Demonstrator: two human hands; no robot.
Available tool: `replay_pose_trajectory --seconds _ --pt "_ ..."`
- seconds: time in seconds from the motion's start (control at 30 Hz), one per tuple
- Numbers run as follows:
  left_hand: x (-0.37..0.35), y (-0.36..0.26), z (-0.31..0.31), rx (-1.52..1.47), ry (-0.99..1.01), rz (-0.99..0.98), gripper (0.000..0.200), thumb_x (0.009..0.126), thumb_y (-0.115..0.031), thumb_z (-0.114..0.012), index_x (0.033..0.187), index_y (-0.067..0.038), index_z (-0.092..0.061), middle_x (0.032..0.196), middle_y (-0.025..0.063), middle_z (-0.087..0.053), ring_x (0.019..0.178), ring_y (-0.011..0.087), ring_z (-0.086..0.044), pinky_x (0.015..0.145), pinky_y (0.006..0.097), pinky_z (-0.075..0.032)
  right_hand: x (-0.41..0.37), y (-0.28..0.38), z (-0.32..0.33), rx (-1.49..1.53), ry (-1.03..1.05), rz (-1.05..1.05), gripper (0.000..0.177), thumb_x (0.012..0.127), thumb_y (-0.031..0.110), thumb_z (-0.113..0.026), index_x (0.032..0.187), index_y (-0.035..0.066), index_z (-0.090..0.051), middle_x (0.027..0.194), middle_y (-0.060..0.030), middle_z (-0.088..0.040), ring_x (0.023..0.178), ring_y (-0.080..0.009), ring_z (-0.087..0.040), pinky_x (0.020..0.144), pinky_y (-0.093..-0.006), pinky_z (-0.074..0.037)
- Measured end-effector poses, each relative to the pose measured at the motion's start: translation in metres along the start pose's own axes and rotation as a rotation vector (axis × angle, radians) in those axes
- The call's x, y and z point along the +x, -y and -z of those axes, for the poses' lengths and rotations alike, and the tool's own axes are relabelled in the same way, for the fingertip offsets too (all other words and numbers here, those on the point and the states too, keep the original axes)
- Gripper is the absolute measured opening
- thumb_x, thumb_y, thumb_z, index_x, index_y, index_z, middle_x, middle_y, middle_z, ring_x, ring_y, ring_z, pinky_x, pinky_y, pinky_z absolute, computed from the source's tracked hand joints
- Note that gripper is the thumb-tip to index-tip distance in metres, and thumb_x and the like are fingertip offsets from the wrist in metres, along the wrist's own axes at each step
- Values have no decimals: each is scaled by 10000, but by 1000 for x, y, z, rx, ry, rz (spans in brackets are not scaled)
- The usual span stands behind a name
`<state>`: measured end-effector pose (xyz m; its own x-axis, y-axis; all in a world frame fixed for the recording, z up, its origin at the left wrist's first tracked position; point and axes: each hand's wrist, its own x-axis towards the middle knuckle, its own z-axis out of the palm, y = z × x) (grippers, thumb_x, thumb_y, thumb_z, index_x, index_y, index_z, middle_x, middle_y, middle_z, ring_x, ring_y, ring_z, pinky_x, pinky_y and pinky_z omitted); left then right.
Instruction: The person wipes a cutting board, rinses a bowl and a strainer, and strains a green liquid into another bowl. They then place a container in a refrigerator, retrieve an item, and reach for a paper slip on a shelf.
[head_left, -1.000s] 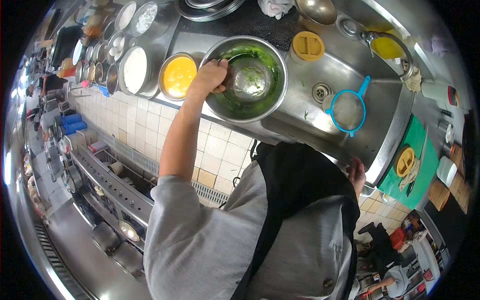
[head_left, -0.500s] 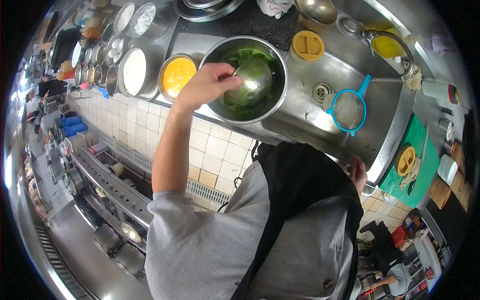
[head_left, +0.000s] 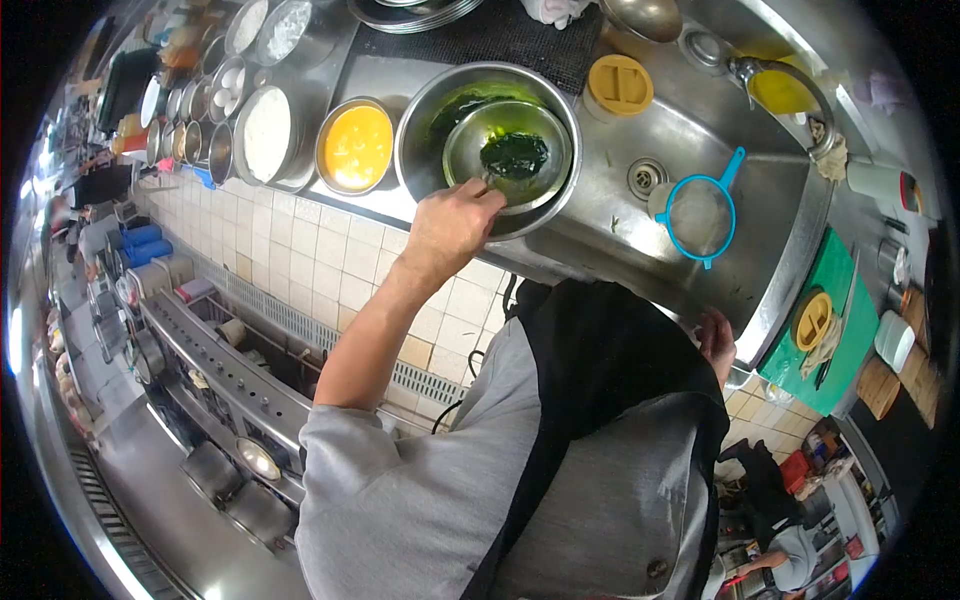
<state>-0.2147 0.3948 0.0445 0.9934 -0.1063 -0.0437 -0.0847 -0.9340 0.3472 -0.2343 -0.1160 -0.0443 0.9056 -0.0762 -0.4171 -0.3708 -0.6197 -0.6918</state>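
My left hand (head_left: 458,218) pinches the near rim of a small metal bowl (head_left: 560,165). This bowl sits tilted slightly inside a larger steel mixing bowl (head_left: 404,150) and holds a clump of dark wet green leaves (head_left: 514,156). Green liquid and more greens coat the inside of the larger bowl. Down by the sink's front edge is my right hand (head_left: 715,345), partly hidden by the black apron; its fingers hang loosely apart with nothing visible in them. Left of the mixing bowl stands a bowl of orange-yellow liquid (head_left: 357,148), which looks like beaten egg.
The steel sink (head_left: 600,250) holds a blue-rimmed strainer (head_left: 700,220) and a yellow-lidded container (head_left: 620,86). Right of it lies a green cutting board (head_left: 835,270) with a knife and a yellow lid (head_left: 812,320). Bowls of eggs (head_left: 229,88) and white contents stand left. A co-worker (head_left: 790,555) is lower right.
The small bowl has turned from underside-up to upright, showing greens in it. My left hand has moved down and right, to the bowl's near rim. The right hand has hardly moved.
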Motion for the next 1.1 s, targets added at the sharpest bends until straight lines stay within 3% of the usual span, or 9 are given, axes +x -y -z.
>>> replay_pose_trajectory --seconds 0.1,0.23,0.33,0.47,0.53,0.63,0.73,1.0,1.1 --pt "-3 2 -6 -1 -2 5 106 803 -99 -680 906 -120 -661 886 76 -621 799 282 -679 672 405 -567 3 -11 -5 29 -69 100 263 1029 208 -560 1218 42 -637 926 -62 -691 704 -112 -573 653 -256 -478" --pt "-5 0 -8 -22 -44 38 70 811 -104 -667 880 -103 -661 872 94 -629 792 285 -681 687 418 -561 2 -5 -1 32 -71 106 275 1031 218 -554 1226 42 -633 919 -62 -695 701 -109 -579 652 -260 -485" --pt "-2 -5 1 -122 -170 116 101 829 -131 -683 923 -96 -681 871 110 -644 783 294 -685 688 428 -557 2 -2 6 -17 36 -24 316 1032 154 -532 1291 -17 -591 1093 -128 -697 884 -169 -672 801 -303 -543" --pt "6 3 12 -408 -325 341 175 896 -180 -706 1032 -73 -734 921 158 -708 758 279 -698 663 342 -551 6 -14 12 -26 47 58 290 1024 148 -549 1257 -11 -617 1049 -108 -697 839 -146 -664 769 -293 -539" --pt "7 5 24 -522 -297 458 228 911 -192 -720 1065 -23 -731 869 155 -724 726 187 -680 669 277 -524 9 -12 16 -37 49 92 279 1020 147 -560 1245 -4 -626 1034 -100 -698 823 -136 -659 754 -291 -537" --pt "5 5 38 -783 -418 536 320 939 -201 -714 1100 75 -695 839 47 -704 759 73 -591 691 219 -484 12 -11 24 -33 39 98 255 1015 142 -572 1220 6 -641 1001 -91 -702 783 -129 -652 726 -293 -535" --pt "-3 2 49 -958 -481 642 308 944 -187 -707 1110 71 -697 870 12 -700 759 71 -590 693 209 -477 19 -25 35 -43 45 188 239 1017 135 -570 1217 25 -642 969 -78 -702 749 -133 -650 699 -293 -532" --pt "-11 -25 71 -1092 -601 699 288 953 -211 -697 1122 22 -702 745 -90 -565 549 -7 -331 490 185 -227 31 -58 59 40 76 199 232 1015 123 -567 1223 46 -638 1018 -87 -694 823 -143 -649 761 -286 -539" --pt "-8 -46 76 -983 -632 643 285 948 -200 -704 1116 30 -703 776 -64 -606 595 4 -418 521 176 -307 37 -74 68 36 87 163 236 1009 96 -556 1225 43 -636 1061 -108 -690 848 -151 -657 776 -296 -539"
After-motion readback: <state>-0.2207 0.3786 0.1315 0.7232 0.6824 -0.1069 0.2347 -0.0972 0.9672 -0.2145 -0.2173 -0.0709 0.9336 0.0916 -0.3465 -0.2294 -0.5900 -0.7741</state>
